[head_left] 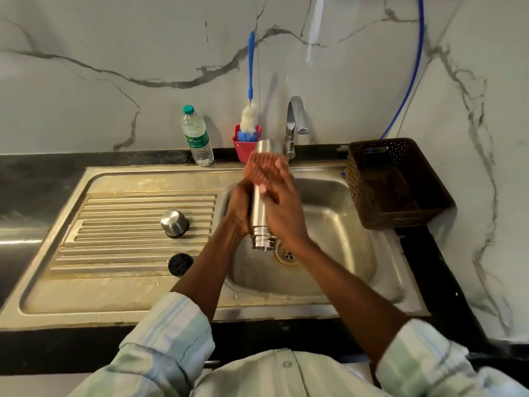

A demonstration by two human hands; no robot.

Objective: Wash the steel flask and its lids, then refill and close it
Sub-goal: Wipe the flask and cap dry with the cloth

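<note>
The steel flask (260,217) is held tilted over the sink basin (337,224), its open threaded mouth pointing down toward me and its base up near the tap. My left hand (239,209) grips the flask's body from the left. My right hand (284,216) wraps it from the right, and the fingers over the upper part are blurred by motion. The steel cup lid (174,223) stands upside down on the ribbed drainboard (114,213). The black inner lid (180,264) lies just in front of it.
A tap (293,124) stands behind the basin; no running water shows. A plastic water bottle (197,136) and a red holder (246,146) with a blue-handled bottle brush (251,70) stand at the wall. A brown basket (395,184) sits at the right.
</note>
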